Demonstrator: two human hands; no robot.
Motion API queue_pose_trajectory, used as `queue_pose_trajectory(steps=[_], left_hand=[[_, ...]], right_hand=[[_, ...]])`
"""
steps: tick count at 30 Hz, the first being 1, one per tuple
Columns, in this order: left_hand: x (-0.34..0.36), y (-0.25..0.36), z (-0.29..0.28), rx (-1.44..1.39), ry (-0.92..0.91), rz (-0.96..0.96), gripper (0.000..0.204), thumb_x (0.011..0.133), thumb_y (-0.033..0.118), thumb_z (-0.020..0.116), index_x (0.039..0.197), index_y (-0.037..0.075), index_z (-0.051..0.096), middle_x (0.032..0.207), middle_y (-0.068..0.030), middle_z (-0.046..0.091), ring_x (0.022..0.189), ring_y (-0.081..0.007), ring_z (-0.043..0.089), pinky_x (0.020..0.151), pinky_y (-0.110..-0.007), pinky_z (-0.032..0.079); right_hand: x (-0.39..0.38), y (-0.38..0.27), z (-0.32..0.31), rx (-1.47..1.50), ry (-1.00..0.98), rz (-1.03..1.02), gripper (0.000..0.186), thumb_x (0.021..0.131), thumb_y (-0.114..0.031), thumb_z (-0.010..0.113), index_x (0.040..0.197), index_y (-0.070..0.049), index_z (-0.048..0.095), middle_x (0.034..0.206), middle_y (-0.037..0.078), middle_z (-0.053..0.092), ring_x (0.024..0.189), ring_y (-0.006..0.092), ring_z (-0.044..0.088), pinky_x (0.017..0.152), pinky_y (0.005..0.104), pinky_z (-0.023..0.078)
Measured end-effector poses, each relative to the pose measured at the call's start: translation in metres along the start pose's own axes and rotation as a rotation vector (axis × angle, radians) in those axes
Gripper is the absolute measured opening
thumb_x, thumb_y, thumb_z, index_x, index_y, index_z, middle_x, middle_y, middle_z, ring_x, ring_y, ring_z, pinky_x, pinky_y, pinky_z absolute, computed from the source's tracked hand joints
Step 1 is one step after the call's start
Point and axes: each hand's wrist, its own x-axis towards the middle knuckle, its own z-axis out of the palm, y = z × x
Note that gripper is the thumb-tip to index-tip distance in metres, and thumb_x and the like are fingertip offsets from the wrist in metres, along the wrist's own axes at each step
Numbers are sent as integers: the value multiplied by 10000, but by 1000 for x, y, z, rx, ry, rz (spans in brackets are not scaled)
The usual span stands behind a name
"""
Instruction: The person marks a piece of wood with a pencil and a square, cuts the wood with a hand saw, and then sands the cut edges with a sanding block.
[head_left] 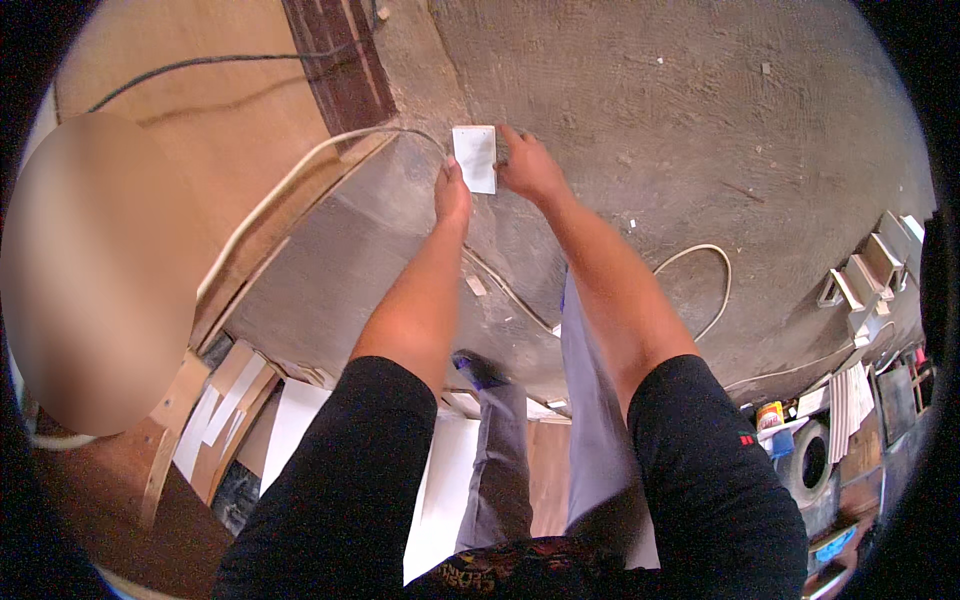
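Head | I'm watching the left hand (453,198) gripping a white rectangular piece (474,160) along one side | right hand (532,172) gripping the opposite side (pale cable (350,133) is curving nearby)

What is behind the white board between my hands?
Grey floor shows around the white board, and a pale cable runs toward your left hand beside it. Whatever lies directly behind the board is covered.

We see a white panel (474,160), a cream cable (268,200), a mottled grey-brown floor (610,80), greyish trousers (598,440) and black sleeves (340,460) (the right one bears a red patch (746,439)); the blurry strips (848,410) seem pale cream.
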Motion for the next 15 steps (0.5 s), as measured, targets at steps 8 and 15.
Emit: queue_pose_trajectory(steps=[8, 15], left_hand=[[47, -25, 19, 294, 10, 180, 498, 1066, 316, 453, 1470, 24, 468, 1394, -193, 586, 1260, -328, 566, 1085, -430, 411], [-56, 13, 31, -345, -80, -39, 740, 1052, 618, 380, 1568, 87, 355, 1458, -137, 537, 1365, -274, 486, 1147, -426, 357]], right_hand=[[30, 19, 54, 83, 118, 41, 684, 855, -164, 751, 1480, -225, 481, 1239, 256, 646, 1170, 463, 623, 949, 529, 524], [-61, -20, -2, 511, 179, -13, 649, 813, -146, 784, 1424, -183, 566, 1059, 158, 721, 893, 299, 705, 805, 419, 552]])
